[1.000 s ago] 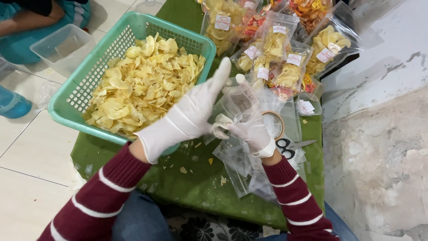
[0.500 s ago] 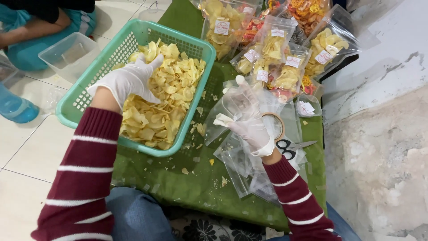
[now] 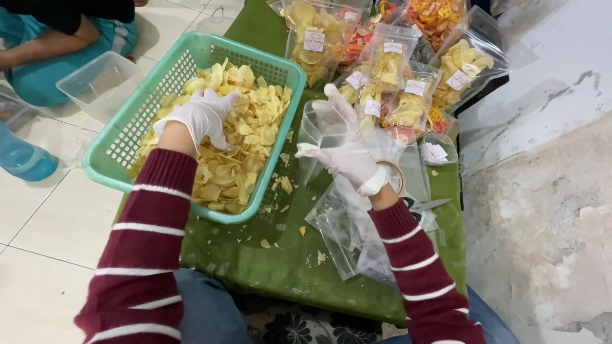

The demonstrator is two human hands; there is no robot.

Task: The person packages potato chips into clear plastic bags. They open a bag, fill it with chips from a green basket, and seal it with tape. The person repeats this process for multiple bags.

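Reaching into the teal basket (image 3: 121, 143) at centre left, our gloved left hand (image 3: 199, 116) curls loosely over the yellow chips (image 3: 252, 130), while at centre our right hand (image 3: 347, 156) pinches an empty clear bag (image 3: 319, 121) open, beside filled bags (image 3: 389, 76) upper right.

Pale tiled floor (image 3: 38, 229) meets rough grey concrete (image 3: 542, 242).

left hand (image 3: 199, 118) gloved, palm down, fingers curled; right hand (image 3: 344, 153) gloved too, raised, fingers spread, both sleeves striped maroon
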